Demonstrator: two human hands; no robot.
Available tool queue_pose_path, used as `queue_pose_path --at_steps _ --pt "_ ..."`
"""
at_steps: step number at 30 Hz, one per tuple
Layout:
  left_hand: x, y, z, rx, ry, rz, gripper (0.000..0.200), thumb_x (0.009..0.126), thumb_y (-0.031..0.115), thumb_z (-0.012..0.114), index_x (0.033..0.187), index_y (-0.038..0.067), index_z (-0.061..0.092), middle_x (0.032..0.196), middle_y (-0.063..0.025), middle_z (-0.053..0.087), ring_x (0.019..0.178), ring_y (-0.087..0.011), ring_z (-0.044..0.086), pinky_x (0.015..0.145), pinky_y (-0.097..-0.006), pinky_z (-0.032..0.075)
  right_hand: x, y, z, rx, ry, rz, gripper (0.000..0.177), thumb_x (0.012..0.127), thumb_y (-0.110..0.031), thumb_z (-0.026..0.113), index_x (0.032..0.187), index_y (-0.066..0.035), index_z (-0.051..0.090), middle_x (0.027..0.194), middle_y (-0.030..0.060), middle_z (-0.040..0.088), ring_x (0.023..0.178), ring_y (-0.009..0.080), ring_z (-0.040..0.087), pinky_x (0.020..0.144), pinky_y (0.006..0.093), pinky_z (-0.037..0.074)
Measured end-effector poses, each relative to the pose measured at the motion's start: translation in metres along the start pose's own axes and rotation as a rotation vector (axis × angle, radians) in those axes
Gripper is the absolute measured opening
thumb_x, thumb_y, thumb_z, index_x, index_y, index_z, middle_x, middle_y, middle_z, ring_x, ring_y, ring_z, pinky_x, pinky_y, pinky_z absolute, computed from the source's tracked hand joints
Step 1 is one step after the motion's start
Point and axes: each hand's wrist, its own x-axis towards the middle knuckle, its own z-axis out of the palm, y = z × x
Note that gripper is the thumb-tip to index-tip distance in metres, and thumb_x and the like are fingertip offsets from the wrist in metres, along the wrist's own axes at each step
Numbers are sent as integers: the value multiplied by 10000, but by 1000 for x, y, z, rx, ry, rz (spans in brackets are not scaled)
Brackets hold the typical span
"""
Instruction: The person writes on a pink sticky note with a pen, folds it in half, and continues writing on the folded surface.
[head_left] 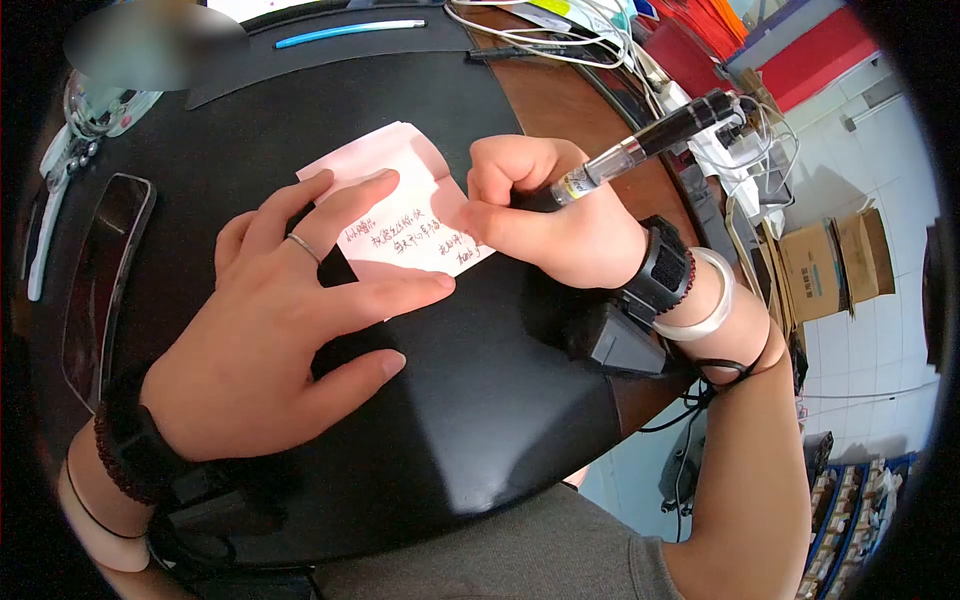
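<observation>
A small pink folded card (395,215) with several lines of dark handwriting lies tilted on a black desk mat (480,400). My left hand (280,290) rests on its left side with fingers spread, a ring on one finger. In my right hand (550,210) a pen (630,150) with a clear barrel and black end is pinched. Its tip is hidden behind my fingers, close to the card's right edge. Both wrists wear black straps; a white bangle (712,300) circles the right forearm.
A phone (108,290) lies at the left. At the back are a blue pen (350,33), a black pen (520,53) and white cables (600,35). A dark box (625,340) sits below my right wrist. Cardboard boxes (830,265) stand beyond the desk's right side.
</observation>
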Motion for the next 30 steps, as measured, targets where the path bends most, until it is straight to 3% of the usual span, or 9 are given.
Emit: queue_pose_path --at_steps 11,23,29,30 --pt "1 1 -4 31 -18 -12 487 679 188 640 1160 256 593 1458 -134 228 1323 -391 184 1036 -509 156 0 4 0 -25 9 -58 282 804 -62 591 614 -39 384 568 -15 372 562 45 345 485 255 295" --pt "2 4 -6 31 -32 -21 497 673 162 658 1158 250 595 1459 -131 227 1322 -392 190 1034 -510 160 0 -1 -3 -16 7 76 331 808 -66 614 595 -64 360 591 -44 382 578 46 344 514 233 271" --pt "1 -1 -2 35 49 19 547 687 207 673 1218 214 540 1418 -126 288 1279 -371 260 1028 -474 197 2 11 -5 114 29 8 299 823 -103 593 606 -74 389 545 -61 368 524 24 334 472 212 271" --pt "2 -2 -2 57 59 13 547 687 207 673 1218 214 540 1418 -126 288 1279 -371 260 1028 -474 197 4 8 -6 226 124 84 288 827 -112 597 615 -87 402 543 -63 388 513 20 350 463 203 266"
